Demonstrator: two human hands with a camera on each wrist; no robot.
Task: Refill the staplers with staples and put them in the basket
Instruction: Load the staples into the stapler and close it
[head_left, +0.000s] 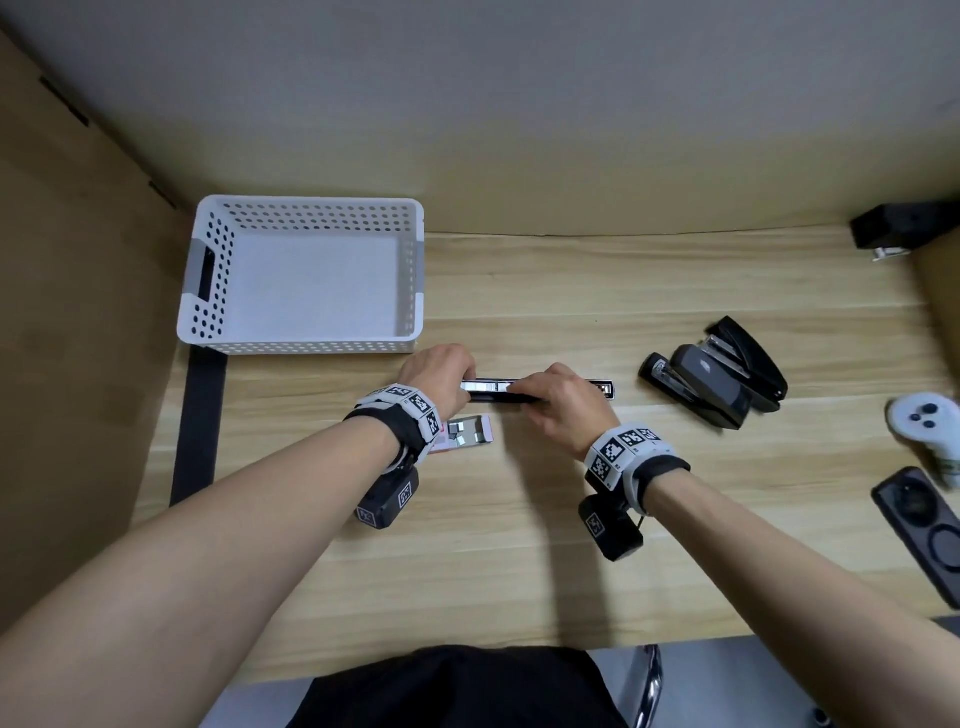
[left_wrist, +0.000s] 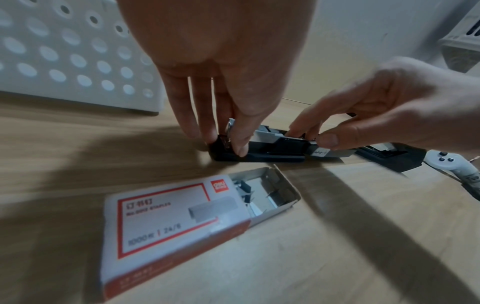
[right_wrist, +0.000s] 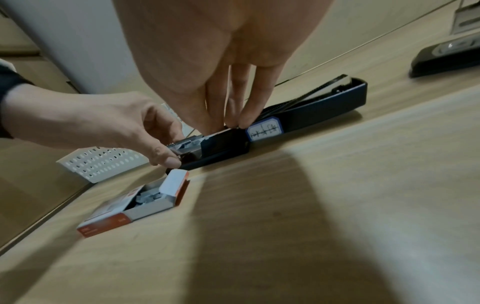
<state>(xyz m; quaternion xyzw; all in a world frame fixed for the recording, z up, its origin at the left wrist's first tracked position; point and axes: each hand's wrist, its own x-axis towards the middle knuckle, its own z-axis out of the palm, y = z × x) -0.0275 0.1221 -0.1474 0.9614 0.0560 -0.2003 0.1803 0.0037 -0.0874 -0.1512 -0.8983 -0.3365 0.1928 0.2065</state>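
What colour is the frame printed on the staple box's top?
Red frame on the cardboard staple box; left wrist view.

1. both forearms are bare; no sleeves reach the wrists.
2. left wrist band: white blocks printed with black-and-white square markers, over a black strap.
3. left wrist camera: a black box under the wrist, with square markers on its faces.
4. right wrist band: the same white marker blocks and black strap.
5. right wrist camera: a black box with a marker.
6. dark clothing covers the torso.
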